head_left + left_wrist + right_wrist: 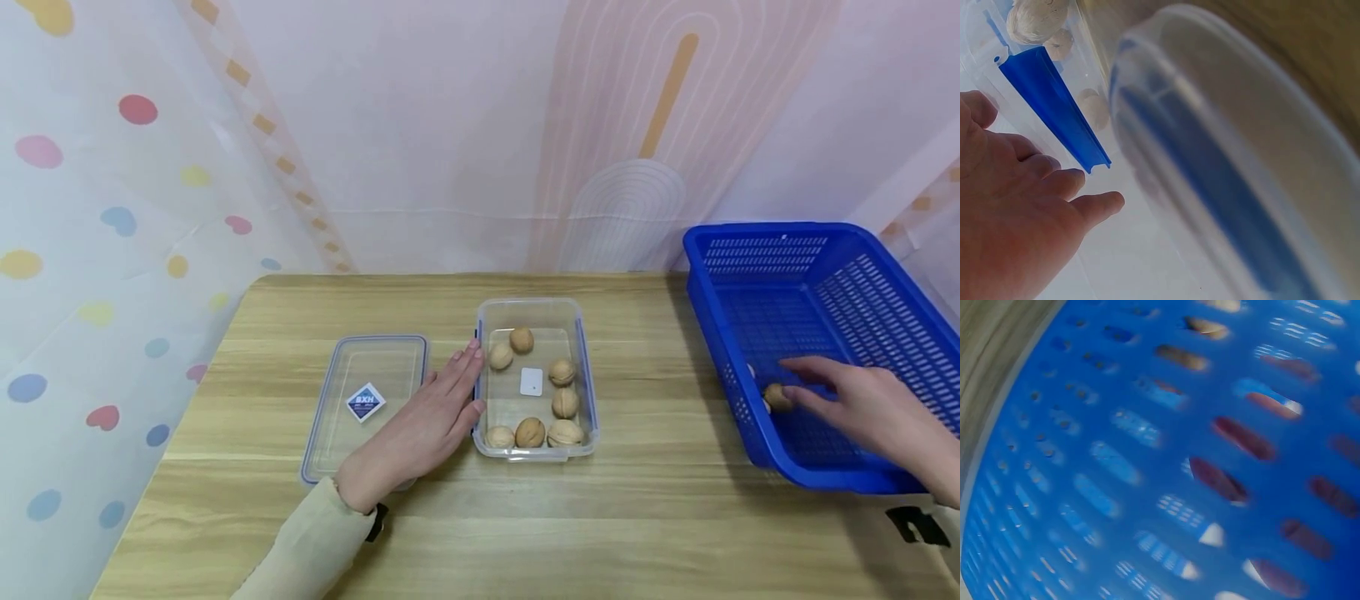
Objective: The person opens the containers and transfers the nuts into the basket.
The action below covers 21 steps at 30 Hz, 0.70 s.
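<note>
A clear plastic food container stands in the middle of the table with several walnuts inside. My left hand rests its straight fingers against the container's left side. In the left wrist view, a blue clip on the container lies just past the fingers. My right hand reaches down into a blue plastic basket, thumb and index finger apart beside a walnut. Whether the thumb touches that walnut cannot be told. In the right wrist view, the slotted basket wall partly hides the hand.
Left of the container lies its clear lid with a blue edge and a label, partly under my left forearm. A patterned cloth hangs behind the wooden table. The basket's high rim stands between the container and my right hand.
</note>
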Each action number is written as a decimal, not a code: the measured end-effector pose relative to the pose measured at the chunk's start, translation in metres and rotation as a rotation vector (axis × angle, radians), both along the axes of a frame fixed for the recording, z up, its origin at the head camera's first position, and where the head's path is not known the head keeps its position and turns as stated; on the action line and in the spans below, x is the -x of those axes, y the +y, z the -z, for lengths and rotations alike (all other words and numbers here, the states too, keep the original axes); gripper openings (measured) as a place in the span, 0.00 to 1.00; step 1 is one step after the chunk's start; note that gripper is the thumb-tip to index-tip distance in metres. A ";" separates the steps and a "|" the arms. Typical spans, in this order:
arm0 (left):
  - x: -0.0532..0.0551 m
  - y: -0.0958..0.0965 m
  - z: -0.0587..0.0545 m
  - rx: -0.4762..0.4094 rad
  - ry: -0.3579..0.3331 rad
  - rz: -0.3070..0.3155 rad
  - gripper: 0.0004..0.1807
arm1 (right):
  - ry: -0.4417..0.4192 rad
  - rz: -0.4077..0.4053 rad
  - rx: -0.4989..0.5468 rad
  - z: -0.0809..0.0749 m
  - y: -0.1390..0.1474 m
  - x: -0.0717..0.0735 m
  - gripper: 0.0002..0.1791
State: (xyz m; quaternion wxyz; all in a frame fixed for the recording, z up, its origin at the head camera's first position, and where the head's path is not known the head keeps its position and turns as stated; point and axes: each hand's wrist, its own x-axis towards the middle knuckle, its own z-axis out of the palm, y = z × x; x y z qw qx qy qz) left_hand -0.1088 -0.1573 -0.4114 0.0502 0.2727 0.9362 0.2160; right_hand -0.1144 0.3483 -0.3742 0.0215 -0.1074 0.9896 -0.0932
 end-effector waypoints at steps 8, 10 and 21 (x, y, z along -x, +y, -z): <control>-0.001 0.001 0.000 -0.009 0.008 -0.005 0.35 | 0.262 -0.003 0.031 -0.012 -0.017 -0.023 0.19; -0.001 0.001 -0.001 -0.010 0.009 -0.004 0.35 | 0.335 -0.020 0.066 -0.014 -0.023 -0.030 0.18; -0.001 0.002 -0.001 -0.001 0.006 -0.007 0.35 | 0.545 0.006 0.283 -0.030 -0.061 -0.056 0.20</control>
